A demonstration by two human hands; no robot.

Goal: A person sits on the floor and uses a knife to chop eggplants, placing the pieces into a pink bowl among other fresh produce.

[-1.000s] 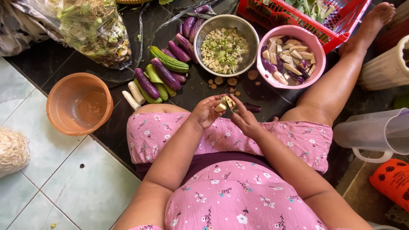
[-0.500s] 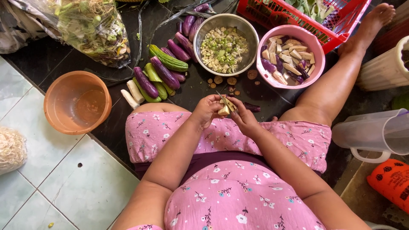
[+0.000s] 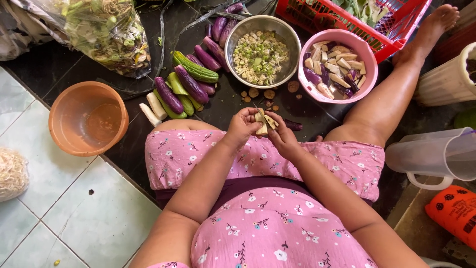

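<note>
Both hands meet over the lap. Left hand [image 3: 241,126] has its grip closed on a pale eggplant piece [image 3: 263,124]; right hand [image 3: 282,135] pinches the same piece from the other side, maybe with a small blade, can't tell. Piece's long axis runs roughly away from the body. Pink bowl [image 3: 364,52] of cut pieces lies ahead and right, nearer the right hand; steel bowl [image 3: 238,34] straight ahead. Whole eggplants [image 3: 191,84] ahead-left on the dark floor [image 3: 49,64].
</note>
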